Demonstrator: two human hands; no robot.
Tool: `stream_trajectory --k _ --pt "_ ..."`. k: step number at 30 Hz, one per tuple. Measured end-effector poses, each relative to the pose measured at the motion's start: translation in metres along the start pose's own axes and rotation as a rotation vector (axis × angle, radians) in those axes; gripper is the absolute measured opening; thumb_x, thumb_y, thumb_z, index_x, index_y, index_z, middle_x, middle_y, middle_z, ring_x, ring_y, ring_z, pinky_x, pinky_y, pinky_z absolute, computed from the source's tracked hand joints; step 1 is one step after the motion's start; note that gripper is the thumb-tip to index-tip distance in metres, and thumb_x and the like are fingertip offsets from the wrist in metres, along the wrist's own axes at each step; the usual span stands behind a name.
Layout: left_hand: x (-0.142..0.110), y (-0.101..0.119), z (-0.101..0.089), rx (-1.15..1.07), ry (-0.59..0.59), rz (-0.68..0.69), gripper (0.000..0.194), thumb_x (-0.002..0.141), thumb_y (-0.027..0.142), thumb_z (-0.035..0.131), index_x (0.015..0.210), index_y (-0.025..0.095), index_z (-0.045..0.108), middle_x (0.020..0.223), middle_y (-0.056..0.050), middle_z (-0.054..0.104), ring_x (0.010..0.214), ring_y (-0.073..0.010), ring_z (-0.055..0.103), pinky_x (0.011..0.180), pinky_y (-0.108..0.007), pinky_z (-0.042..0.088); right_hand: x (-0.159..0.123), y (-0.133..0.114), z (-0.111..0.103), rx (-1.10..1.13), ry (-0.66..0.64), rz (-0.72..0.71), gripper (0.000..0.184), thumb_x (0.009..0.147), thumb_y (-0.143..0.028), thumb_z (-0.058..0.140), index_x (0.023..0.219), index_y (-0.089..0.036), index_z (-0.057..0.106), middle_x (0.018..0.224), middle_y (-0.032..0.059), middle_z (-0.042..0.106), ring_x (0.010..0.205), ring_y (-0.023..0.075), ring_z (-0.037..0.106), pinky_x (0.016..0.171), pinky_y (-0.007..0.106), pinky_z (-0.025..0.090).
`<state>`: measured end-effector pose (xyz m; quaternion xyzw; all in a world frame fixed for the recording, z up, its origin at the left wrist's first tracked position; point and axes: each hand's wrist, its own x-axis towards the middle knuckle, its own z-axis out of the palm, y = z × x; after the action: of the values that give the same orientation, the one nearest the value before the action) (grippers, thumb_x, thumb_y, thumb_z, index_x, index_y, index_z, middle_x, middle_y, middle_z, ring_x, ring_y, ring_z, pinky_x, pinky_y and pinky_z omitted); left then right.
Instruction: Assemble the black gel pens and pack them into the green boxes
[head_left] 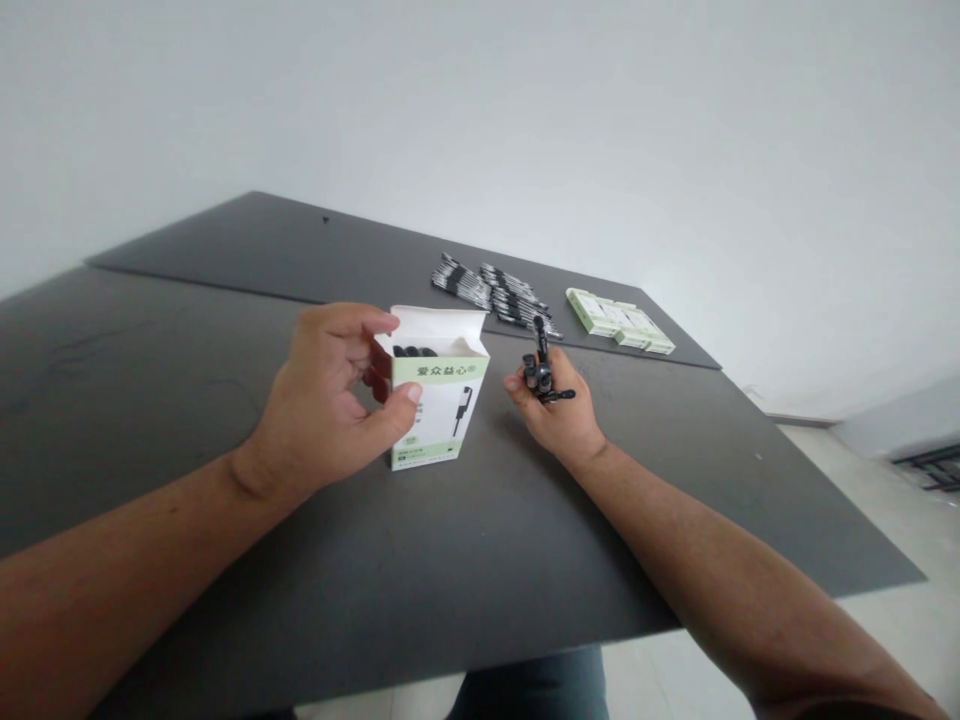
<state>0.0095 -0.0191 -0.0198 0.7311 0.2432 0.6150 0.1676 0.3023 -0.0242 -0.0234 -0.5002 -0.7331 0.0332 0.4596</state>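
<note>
The white-and-green cardboard box (439,400) is standing upright above the dark grey tabletop (697,480), its long axis close to vertical and leaning slightly, its open end pointing up and its lid flap rising at the back; it is being held in the air at the middle of the view, and a few rounded black items (412,351) are showing inside it; the left hand (322,400) is partly open and gripping the box's side, with the thumb (405,400) pressing on the front face, the index finger (367,320) extending above the opening and the other fingers curling behind; the right hand (559,415) is mostly closed, with its fingers (517,382) wrapping around the small black folded device (540,365), whose long axis is standing nearly upright, tip pointing up, while a short black arm is sticking out to the right; the fingers are hiding much of the device, so its exact form is hard to make out; farther off, rows of black-and-silver sticks (491,295) are lying across the table, and pale green cartons (619,322) are sitting just beside them; those sticks are too small to identify; blue trousers (532,685) are showing below the table edge, cut off by the frame.
</note>
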Motion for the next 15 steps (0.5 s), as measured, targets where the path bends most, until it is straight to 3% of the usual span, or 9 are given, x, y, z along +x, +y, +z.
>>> stream_trajectory --k 8,13,15 --pt "-0.001 0.006 0.000 0.079 0.014 -0.002 0.061 0.080 0.015 0.082 0.132 0.034 0.056 0.124 -0.004 0.065 0.080 -0.0171 0.074 0.059 -0.030 0.063 0.007 -0.019 -0.018 0.113 0.008 0.057 0.033 0.099 -0.058 0.080 0.089 -0.030 0.066 0.082 0.0039 0.072 0.074 0.0254 0.069 0.071 0.043 0.056" --pt "-0.009 0.004 0.000 0.105 -0.006 -0.008 0.068 0.081 0.018 0.085 0.138 0.039 0.055 0.127 -0.004 0.065 0.077 -0.0173 0.072 0.062 -0.034 0.063 0.028 -0.074 -0.042 0.516 0.126 0.025 0.036 0.101 -0.064 0.079 0.093 -0.032 0.065 0.074 -0.0019 0.064 0.064 0.0201 0.068 0.064 0.042 0.061" --pt "-0.012 0.001 0.000 0.110 -0.007 -0.024 0.070 0.079 0.019 0.087 0.138 0.041 0.056 0.125 -0.003 0.067 0.077 -0.0177 0.072 0.063 -0.034 0.063 0.036 -0.104 -0.048 0.529 0.168 0.018 0.037 0.103 -0.066 0.076 0.094 -0.032 0.064 0.074 -0.0021 0.062 0.066 0.0191 0.070 0.064 0.041 0.062"
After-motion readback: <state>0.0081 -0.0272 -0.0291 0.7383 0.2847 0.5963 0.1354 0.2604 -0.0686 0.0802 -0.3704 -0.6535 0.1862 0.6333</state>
